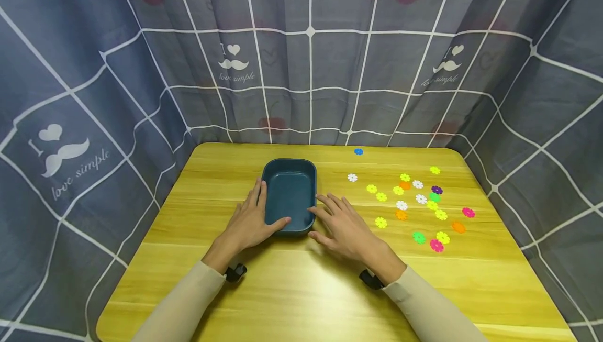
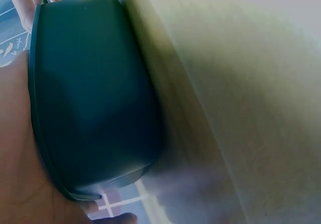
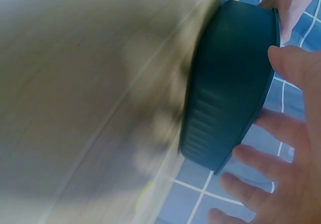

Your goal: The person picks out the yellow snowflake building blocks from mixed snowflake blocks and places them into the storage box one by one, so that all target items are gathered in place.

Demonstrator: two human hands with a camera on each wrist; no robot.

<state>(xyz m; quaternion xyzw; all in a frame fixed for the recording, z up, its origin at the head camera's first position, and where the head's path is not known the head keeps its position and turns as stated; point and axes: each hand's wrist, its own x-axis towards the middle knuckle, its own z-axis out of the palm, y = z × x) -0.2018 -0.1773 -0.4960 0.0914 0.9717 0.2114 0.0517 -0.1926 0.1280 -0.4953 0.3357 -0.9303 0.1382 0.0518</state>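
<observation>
We cannot see inside the container (image 2: 95, 93) from the left wrist; the head view cuts off the bench (image 1: 301, 295) at six o'clock.

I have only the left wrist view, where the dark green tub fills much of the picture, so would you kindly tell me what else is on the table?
Observer: In the head view, small flower-shaped pieces in several colours lie scattered on the table, to the right of the tub.
Operator: Thank you; which of them lies farthest back?
Observer: The blue piece, close to the table's back edge.
Operator: And do any show inside the tub?
Observer: None that I can see; the head view looks down onto its bare floor.
</observation>
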